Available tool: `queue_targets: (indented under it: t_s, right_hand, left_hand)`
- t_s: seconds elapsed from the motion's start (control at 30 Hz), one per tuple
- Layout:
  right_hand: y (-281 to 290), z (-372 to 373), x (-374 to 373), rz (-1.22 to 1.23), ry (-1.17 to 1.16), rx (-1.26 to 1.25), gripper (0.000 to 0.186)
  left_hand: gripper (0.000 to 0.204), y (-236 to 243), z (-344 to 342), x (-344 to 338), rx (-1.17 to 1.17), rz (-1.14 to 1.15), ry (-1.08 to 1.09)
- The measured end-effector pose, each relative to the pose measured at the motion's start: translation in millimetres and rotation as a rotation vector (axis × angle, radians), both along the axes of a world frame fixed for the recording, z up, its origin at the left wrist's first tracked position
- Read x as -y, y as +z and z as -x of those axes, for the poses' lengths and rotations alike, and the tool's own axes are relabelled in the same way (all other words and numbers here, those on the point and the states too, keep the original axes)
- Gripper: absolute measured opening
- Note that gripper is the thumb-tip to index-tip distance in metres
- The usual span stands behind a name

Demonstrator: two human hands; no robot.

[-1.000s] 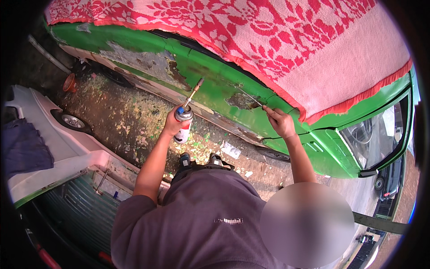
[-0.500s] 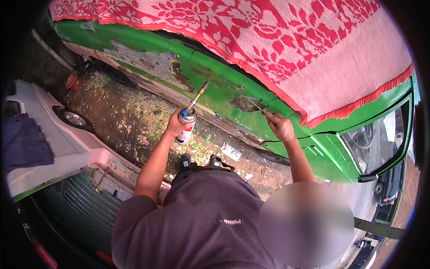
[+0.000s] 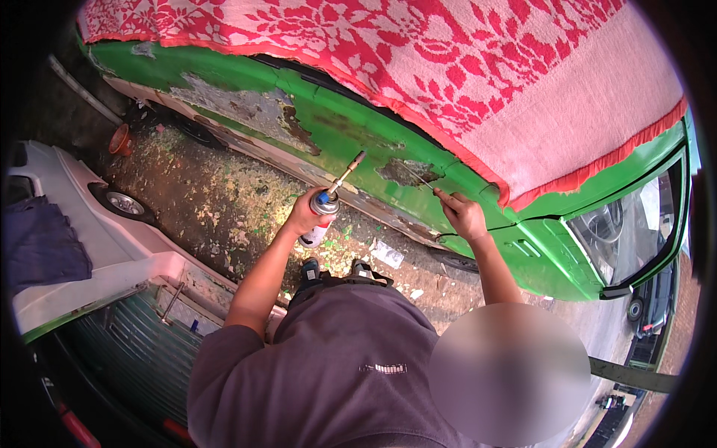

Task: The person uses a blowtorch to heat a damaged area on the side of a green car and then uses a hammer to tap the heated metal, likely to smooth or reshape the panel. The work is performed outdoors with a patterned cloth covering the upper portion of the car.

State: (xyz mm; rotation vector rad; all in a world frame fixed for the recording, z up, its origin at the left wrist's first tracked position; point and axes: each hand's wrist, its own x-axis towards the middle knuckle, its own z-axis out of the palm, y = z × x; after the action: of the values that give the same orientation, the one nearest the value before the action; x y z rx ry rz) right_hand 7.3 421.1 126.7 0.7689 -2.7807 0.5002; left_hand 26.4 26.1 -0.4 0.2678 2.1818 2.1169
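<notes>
My left hand [image 3: 302,214] is wrapped round a gas torch [image 3: 324,205], a canister with a brass nozzle that slants up toward the green car body [image 3: 441,209]. No flame can be made out at its tip. In my right hand [image 3: 464,214] is a thin metal scraper [image 3: 416,175], its far end at the edge of a bare grey patch [image 3: 403,172] in the green paint. A larger stripped patch [image 3: 246,106] lies farther left on the same panel, with ragged, curled edges. Between the two patches the paint looks darkened.
A red-and-pink patterned blanket [image 3: 478,67] covers the car's top. Paint flakes litter the ground [image 3: 216,187] by my feet, along with a white sheet [image 3: 387,254]. Behind on the left stands a pale vehicle [image 3: 82,190] with dark cloth [image 3: 45,243] on it. An orange cone-like object [image 3: 119,140] lies farther off.
The torch in my left hand has moved right and slightly down, its nozzle now nearer the smaller bare patch. My right hand has shifted slightly left and down with the scraper.
</notes>
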Motion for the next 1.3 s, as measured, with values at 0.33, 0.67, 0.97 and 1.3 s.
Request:
queue_targets:
  t_s: [0.33,0.67,0.97,1.3]
  right_hand:
    - [10,0,8,0.095,-0.015,-0.014,0.034]
    - [3,-18,3,0.116,-0.092,0.088,0.031]
    - [4,-56,-7,0.303,-0.204,0.142,0.031]
    - [-14,-80,-27,0.416,-0.241,0.209,0.031]
  left_hand:
    - [0.061,-20,-5,4,0.047,-0.13,0.081]
    - [0.065,-44,-12,-15,0.021,-0.066,0.048]
    - [0.062,-44,-11,-23,0.042,-0.136,0.067]
    - [0.06,-41,-15,-30,0.049,-0.157,0.12]
